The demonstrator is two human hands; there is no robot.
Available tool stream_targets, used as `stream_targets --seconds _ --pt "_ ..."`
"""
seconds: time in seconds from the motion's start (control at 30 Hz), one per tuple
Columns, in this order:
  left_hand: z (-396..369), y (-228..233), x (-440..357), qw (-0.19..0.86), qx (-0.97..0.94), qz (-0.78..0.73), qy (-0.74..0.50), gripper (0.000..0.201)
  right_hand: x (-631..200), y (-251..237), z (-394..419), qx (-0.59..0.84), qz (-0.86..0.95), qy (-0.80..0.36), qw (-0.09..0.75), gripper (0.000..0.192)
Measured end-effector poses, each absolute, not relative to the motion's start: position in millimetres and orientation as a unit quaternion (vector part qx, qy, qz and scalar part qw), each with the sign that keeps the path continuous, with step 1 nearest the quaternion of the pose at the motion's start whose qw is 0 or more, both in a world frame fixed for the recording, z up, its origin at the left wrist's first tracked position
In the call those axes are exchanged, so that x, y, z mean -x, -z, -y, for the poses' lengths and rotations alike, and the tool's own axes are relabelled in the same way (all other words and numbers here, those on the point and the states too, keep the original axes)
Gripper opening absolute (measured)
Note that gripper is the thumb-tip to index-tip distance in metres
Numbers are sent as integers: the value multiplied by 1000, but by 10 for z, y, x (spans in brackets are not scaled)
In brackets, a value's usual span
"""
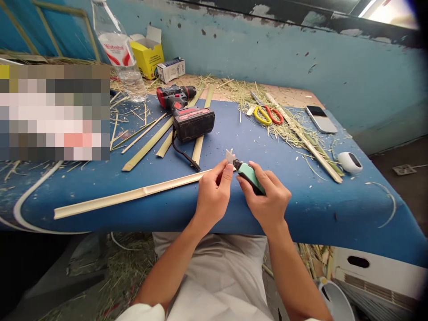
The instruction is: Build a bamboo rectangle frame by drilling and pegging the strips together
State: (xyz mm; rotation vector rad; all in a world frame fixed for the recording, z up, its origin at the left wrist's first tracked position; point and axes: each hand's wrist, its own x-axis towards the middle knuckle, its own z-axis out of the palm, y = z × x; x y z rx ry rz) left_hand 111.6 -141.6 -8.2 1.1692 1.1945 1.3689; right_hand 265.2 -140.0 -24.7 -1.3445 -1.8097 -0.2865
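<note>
While both hands meet at the near edge of the blue counter, the right hand is closed around the green handle of a utility knife, and the left hand pinches its fingers at the knife's blade end, right where the long bamboo strip ends. That strip lies flat along the near edge, running off to the left, and it looks whole and unsplit, so the cutting on this piece seems barely begun, if begun at all; whether the blade touches the bamboo cannot be told. Farther back, several split strips lie beside and under a red and black cordless drill, which suggests that part of the stock is already worked. Farther right, shavings and thin slivers are heaped around yellow and red scissors, with a phone and a white mouse-like object near the right edge. At the far left stand a water bottle and a yellow box.
</note>
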Motion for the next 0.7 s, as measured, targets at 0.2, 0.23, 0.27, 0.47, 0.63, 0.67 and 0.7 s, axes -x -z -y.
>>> stream_targets --seconds 0.2,0.23,0.27,0.47,0.63,0.67,0.7 --pt "1422 100 -1107 482 -487 -475 -552 54 -2754 207 1377 523 747 95 400 40" --pt "1420 107 -1107 483 -485 -475 -553 54 -2770 193 1372 524 749 92 395 40" --pt "1418 113 -1107 483 -484 -476 -553 55 -2787 180 1367 523 752 89 391 41" --pt "1424 133 -1111 471 -492 -490 -544 56 -2891 113 1331 513 771 69 371 42" --pt "1416 127 -1118 456 -505 -489 -545 54 -2872 99 1347 522 768 74 365 41" --pt "1411 124 -1119 455 -505 -488 -548 54 -2846 109 1361 529 760 89 367 41" --pt "1406 120 -1120 454 -504 -486 -551 54 -2815 125 1377 536 751 107 371 40"
